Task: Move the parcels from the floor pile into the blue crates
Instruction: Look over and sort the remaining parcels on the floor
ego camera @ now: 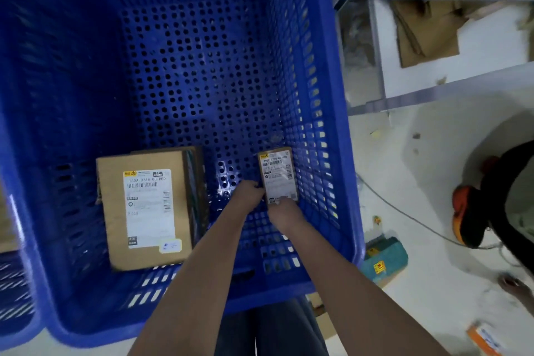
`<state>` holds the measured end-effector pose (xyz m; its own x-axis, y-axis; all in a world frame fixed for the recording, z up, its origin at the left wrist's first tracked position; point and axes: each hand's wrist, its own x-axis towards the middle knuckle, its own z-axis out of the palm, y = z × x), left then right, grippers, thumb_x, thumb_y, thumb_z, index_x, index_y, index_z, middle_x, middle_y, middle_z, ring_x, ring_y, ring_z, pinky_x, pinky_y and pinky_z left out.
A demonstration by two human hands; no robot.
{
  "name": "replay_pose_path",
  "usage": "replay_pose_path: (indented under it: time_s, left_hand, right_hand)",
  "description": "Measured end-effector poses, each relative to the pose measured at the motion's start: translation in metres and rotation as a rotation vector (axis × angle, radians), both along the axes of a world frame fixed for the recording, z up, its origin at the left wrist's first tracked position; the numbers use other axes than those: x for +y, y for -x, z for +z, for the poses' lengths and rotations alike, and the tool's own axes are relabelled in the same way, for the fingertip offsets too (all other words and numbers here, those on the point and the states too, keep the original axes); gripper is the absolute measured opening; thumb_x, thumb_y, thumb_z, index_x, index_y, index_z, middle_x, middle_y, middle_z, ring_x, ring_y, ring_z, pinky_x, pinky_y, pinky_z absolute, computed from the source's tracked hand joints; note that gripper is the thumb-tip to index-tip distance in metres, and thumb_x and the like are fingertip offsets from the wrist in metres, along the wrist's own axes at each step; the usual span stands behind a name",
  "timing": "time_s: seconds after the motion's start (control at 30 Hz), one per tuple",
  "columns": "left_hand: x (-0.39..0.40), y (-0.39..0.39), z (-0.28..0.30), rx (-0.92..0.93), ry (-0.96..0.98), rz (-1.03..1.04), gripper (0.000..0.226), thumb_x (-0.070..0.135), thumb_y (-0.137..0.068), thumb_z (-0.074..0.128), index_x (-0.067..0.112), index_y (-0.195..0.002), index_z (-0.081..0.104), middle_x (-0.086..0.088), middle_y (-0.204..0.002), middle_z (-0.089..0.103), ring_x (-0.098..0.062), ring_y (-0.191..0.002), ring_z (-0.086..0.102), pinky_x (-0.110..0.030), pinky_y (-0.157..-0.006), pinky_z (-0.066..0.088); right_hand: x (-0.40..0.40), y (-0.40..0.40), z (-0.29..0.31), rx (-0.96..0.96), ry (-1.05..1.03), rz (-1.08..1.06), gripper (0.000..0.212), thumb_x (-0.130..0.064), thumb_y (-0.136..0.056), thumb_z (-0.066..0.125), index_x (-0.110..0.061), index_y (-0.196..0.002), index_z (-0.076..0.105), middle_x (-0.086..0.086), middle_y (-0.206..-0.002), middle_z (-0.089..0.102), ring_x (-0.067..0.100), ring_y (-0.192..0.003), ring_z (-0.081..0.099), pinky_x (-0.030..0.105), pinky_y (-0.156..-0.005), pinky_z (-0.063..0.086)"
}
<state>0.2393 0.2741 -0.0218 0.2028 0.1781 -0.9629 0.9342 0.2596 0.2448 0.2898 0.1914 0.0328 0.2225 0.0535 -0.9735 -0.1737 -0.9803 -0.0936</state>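
I look down into a deep blue perforated crate (332,95). A large cardboard parcel (115,211) with a white label lies flat on its floor at the left. Both my arms reach inside. My left hand (248,192) pinches the left edge of a small brown parcel (277,173) with a white barcode label. My right hand (284,211) grips its near end. The small parcel sits low by the crate's right wall; whether it touches the floor I cannot tell.
Another blue crate (14,292) stands at the left edge. A metal shelf rack (419,92) with flattened cardboard (427,37) rises to the right. On the white floor lie a teal parcel (384,260), an orange packet (485,338) and a cable. Another person's shoe (465,217) is at right.
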Motion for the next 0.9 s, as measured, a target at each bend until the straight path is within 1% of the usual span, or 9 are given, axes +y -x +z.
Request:
replay_pose_path:
  time_s: [0.07,0.2,0.3,0.37,0.5,0.57,0.63,0.77,0.9]
  left_hand:
    - [0.001,0.0,0.023,0.025,-0.014,0.028,0.038,0.011,-0.09,0.054,0.024,-0.059,0.035,-0.005,-0.063,0.047,-0.017,-0.054,0.043,-0.029,-0.06,0.039]
    - [0.004,-0.003,0.079,0.045,0.011,0.107,0.03,0.009,-0.094,0.05,0.017,-0.065,0.047,-0.008,-0.067,0.047,-0.021,-0.057,0.046,-0.033,-0.069,0.044]
    - [0.007,-0.004,0.118,0.056,0.022,0.23,0.01,0.007,-0.094,0.051,0.01,-0.1,0.06,-0.008,-0.093,0.055,-0.029,-0.089,0.062,-0.037,-0.079,0.05]
    - [0.007,0.0,0.14,0.038,0.02,0.306,0.021,0.009,-0.094,0.053,0.006,-0.115,0.058,-0.011,-0.112,0.059,-0.032,-0.107,0.06,-0.039,-0.084,0.052]
    - [0.005,0.015,0.173,-0.074,0.008,0.419,0.025,0.01,-0.094,0.053,0.005,-0.118,0.059,-0.014,-0.112,0.063,-0.027,-0.092,0.062,-0.037,-0.078,0.054]
    - [0.005,0.02,0.184,-0.123,-0.005,0.444,0.02,0.01,-0.095,0.051,0.006,-0.113,0.06,-0.013,-0.106,0.063,-0.024,-0.083,0.062,-0.033,-0.07,0.054]
    - [0.005,0.026,0.192,-0.148,-0.004,0.442,0.02,0.011,-0.097,0.047,0.006,-0.111,0.06,-0.014,-0.106,0.063,-0.022,-0.078,0.062,-0.034,-0.071,0.053]
    - [0.012,0.035,0.203,-0.177,0.011,0.364,0.026,0.013,-0.097,0.048,0.003,-0.119,0.058,-0.015,-0.101,0.065,-0.024,-0.079,0.064,-0.035,-0.071,0.054]
    - [0.017,0.034,0.219,-0.258,-0.053,0.233,0.025,0.01,-0.098,0.048,0.003,-0.118,0.06,-0.016,-0.103,0.067,-0.024,-0.082,0.065,-0.037,-0.074,0.053]
  right_hand:
    - [0.0,-0.002,0.022,-0.035,-0.042,-0.028,0.022,-0.019,-0.096,0.037,-0.015,-0.115,0.047,0.008,-0.099,0.048,0.017,-0.079,0.046,0.025,-0.057,0.035]
    - [-0.001,-0.002,0.073,-0.063,-0.107,-0.071,0.014,-0.02,-0.095,0.037,-0.012,-0.085,0.044,0.003,-0.078,0.047,0.014,-0.061,0.043,0.026,-0.047,0.028]
    - [-0.003,0.002,0.111,-0.058,-0.195,-0.07,0.024,-0.02,-0.096,0.036,-0.016,-0.073,0.039,0.0,-0.065,0.037,0.012,-0.053,0.034,0.025,-0.046,0.024]
    - [-0.006,0.005,0.134,-0.07,-0.27,-0.099,0.029,-0.019,-0.095,0.037,-0.021,-0.067,0.035,0.0,-0.062,0.036,0.012,-0.05,0.031,0.025,-0.045,0.024]
    - [-0.018,0.013,0.167,-0.166,-0.379,-0.206,0.028,-0.017,-0.097,0.037,-0.01,-0.072,0.046,0.007,-0.069,0.047,0.017,-0.059,0.042,0.027,-0.053,0.033]
    - [-0.025,0.018,0.175,-0.229,-0.442,-0.346,0.024,-0.014,-0.097,0.037,-0.002,-0.087,0.055,0.012,-0.08,0.054,0.022,-0.071,0.049,0.03,-0.064,0.04]
    - [-0.032,0.022,0.186,-0.315,-0.523,-0.53,0.021,-0.007,-0.097,0.037,-0.006,-0.091,0.058,0.01,-0.084,0.061,0.019,-0.074,0.057,0.028,-0.069,0.048]
    - [-0.06,0.035,0.209,-0.542,-0.642,-0.963,0.034,0.006,-0.094,0.035,-0.01,-0.076,0.059,0.006,-0.068,0.061,0.004,-0.052,0.06,0.015,-0.054,0.051]
    - [-0.113,0.055,0.218,-0.632,-0.508,-1.374,0.03,0.005,-0.093,0.036,-0.008,-0.076,0.058,0.01,-0.066,0.059,0.015,-0.052,0.057,0.021,-0.051,0.051]
